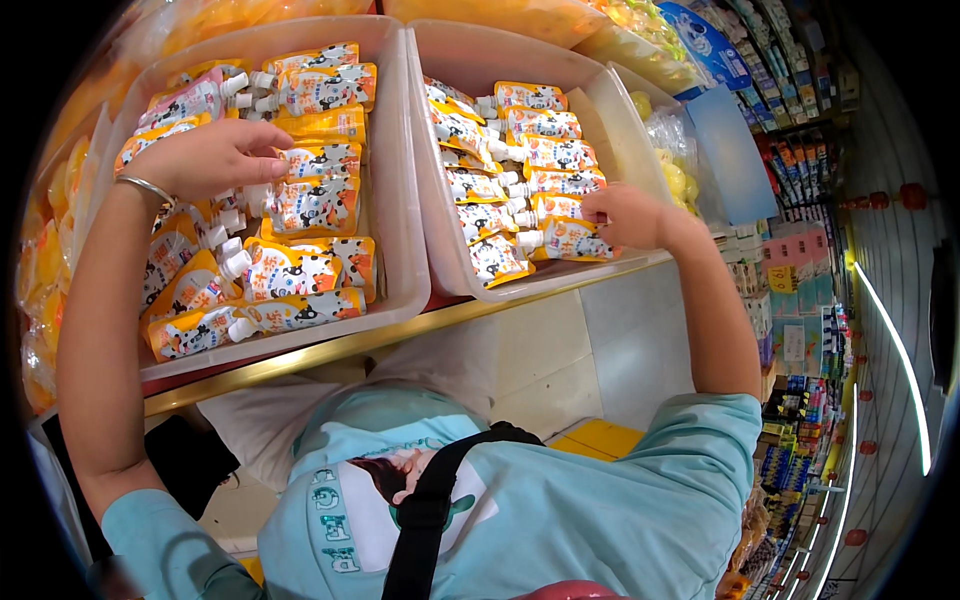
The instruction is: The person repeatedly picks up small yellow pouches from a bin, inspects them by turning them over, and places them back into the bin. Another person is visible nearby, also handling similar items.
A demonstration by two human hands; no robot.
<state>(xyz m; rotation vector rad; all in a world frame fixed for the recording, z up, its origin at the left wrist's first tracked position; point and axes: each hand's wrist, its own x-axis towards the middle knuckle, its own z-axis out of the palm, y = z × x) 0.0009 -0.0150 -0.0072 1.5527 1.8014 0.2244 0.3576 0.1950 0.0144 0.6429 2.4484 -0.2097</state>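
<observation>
My left hand point(215, 157), with a bracelet at the wrist, reaches over the left plastic bin point(398, 200). Its thumb and forefinger are apart, just over an orange-and-white spout pouch point(322, 160); the other fingers are partly hidden. Over the right plastic bin point(640, 140), my right hand point(640, 217) has its fingers curled around the end of another spout pouch point(560, 206). Pouches with white caps and cow prints fill the left bin in rows. In the right bin they lie in two columns, caps toward the middle. One pinkish pouch point(185, 102) lies at the left bin's back.
A gold-edged counter rim point(290, 362) runs along the bins' front. Bagged yellow goods point(675, 165) and a blue panel point(735, 155) stand right of the bins. More orange packs point(55, 265) lie at the left. Stocked shelves point(800, 420) line the right side.
</observation>
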